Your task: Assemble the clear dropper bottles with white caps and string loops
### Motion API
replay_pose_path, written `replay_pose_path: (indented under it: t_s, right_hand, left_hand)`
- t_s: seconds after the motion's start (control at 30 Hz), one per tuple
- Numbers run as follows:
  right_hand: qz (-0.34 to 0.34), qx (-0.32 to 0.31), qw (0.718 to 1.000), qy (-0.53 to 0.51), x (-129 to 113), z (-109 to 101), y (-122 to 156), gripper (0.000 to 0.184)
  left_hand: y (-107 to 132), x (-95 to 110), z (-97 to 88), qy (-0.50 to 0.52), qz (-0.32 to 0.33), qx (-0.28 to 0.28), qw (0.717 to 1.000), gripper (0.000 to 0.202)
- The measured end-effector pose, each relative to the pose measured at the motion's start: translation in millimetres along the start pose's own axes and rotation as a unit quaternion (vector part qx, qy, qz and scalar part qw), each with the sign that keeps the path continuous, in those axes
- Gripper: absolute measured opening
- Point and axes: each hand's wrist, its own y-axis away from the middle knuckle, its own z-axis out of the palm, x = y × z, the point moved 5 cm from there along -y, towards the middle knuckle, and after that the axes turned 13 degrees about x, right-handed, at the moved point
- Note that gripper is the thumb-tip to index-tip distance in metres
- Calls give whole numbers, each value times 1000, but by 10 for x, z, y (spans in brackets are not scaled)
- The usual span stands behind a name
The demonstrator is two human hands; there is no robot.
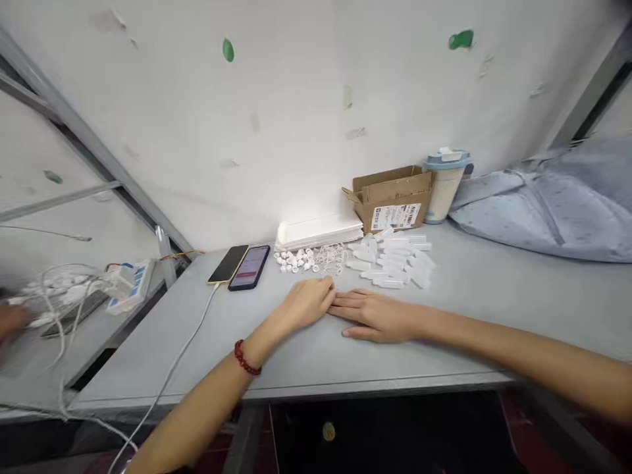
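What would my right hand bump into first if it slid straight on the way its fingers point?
Your left hand, the one with the red bead bracelet. The right hand lies flat on the grey table, fingers aimed at it, and seems to touch it.

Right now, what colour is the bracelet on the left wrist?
The bracelet is dark red beads; the head view shows it.

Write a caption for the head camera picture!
Left hand and right hand rest on a grey table, fingertips meeting, before clear tubes, white caps and two phones.
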Motion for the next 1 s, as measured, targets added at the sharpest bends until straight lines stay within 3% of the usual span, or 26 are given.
replay_pose_path:
  t_s: [0.23, 0.57, 0.73, 1.0]
  right_hand:
    - [-3, 15, 1000, -8, -34, -28, 23, 54]
    - [4, 8, 1000, 8, -31, -12, 21, 53]
    - [4, 7, 1000, 8, -26, -9, 16, 53]
    - [3, 17, 1000, -3, -31, -21, 13, 53]
  left_hand:
    - [-15, 54, -28, -12, 30, 10, 999, 29]
    - [-28, -36, -98, 27, 17, 60, 998, 23]
    - [-16, -44, -43, 23, 19, 33, 999, 23]
    - [-15, -3, 18, 7, 39, 69, 997, 23]
